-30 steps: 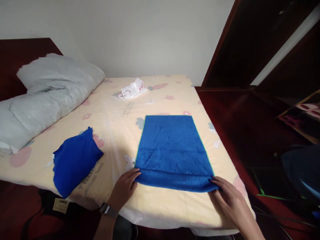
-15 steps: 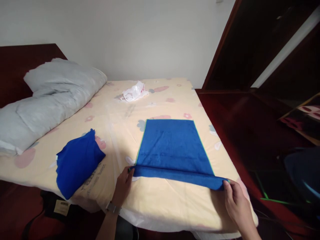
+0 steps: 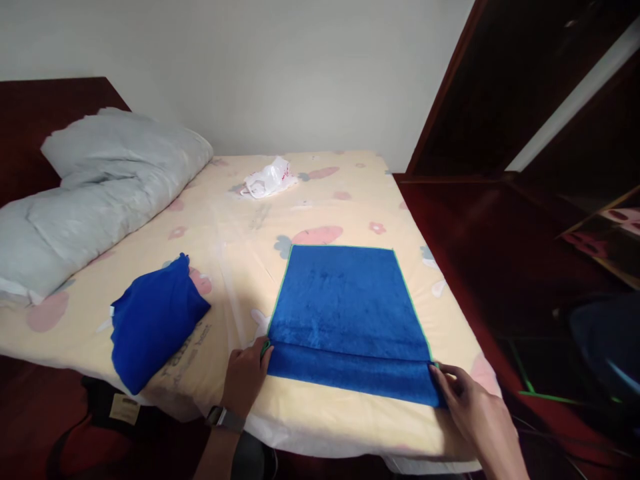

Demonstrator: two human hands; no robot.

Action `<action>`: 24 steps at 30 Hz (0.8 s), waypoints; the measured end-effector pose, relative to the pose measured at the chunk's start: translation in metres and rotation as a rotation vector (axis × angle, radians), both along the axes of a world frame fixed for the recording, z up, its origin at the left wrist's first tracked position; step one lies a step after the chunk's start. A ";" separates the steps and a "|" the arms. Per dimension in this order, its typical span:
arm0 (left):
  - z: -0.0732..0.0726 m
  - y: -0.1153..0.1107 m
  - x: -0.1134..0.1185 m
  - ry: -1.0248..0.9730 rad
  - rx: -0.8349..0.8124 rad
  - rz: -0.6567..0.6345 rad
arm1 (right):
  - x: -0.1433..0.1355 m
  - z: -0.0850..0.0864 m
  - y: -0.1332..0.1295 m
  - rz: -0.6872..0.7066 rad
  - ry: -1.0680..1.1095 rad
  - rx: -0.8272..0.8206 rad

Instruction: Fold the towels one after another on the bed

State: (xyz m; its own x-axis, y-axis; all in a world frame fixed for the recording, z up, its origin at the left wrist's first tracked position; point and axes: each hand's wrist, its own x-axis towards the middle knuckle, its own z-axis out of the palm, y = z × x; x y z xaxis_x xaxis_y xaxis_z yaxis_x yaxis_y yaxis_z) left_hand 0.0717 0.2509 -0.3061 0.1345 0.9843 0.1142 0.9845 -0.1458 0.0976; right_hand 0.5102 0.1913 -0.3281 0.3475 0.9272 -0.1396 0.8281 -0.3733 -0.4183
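Observation:
A blue towel (image 3: 350,300) with thin green edging lies spread on the bed, its near end turned over into a flat band. At the band's left end, my left hand (image 3: 246,375) pinches the towel's edge; a watch (image 3: 226,419) is on that wrist. My right hand (image 3: 467,397) grips the band's right end between thumb and fingers. Left of the towel rests a crumpled brighter blue cloth (image 3: 155,323) with a small white tag, touched by neither hand.
The bed (image 3: 320,417) has a cream patterned sheet. A white plastic bag (image 3: 270,179) lies toward the wall, and a grey quilt (image 3: 105,183) is heaped at the left by the dark headboard (image 3: 60,100). Beyond the bed's right edge is dark red floor (image 3: 450,227).
Both hands have drawn the folded band nearer to me, and it now lies flatter and wider. The towel's far edge has also come slightly closer.

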 end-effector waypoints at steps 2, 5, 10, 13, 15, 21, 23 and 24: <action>0.005 -0.002 0.001 -0.014 0.080 -0.009 | -0.001 0.003 0.000 0.014 -0.019 0.102; 0.012 -0.007 0.008 -0.114 0.221 -0.149 | -0.006 0.008 0.000 0.106 -0.050 0.392; 0.013 -0.015 0.026 -0.165 -0.007 -0.442 | -0.021 0.011 -0.004 0.493 0.102 0.334; 0.007 -0.014 0.021 -0.161 -0.129 -0.446 | -0.023 0.005 -0.006 0.558 0.080 0.208; 0.002 -0.012 0.011 -0.186 -0.141 -0.418 | -0.019 0.000 -0.007 0.558 0.071 0.191; -0.003 -0.005 -0.017 -0.361 -0.163 -0.344 | -0.004 -0.005 -0.005 0.376 0.186 0.258; -0.002 -0.003 -0.022 -0.448 -0.177 -0.280 | -0.002 -0.002 -0.006 0.232 0.260 0.204; -0.001 -0.003 -0.023 -0.492 -0.181 -0.238 | -0.001 -0.001 -0.006 0.152 0.286 0.175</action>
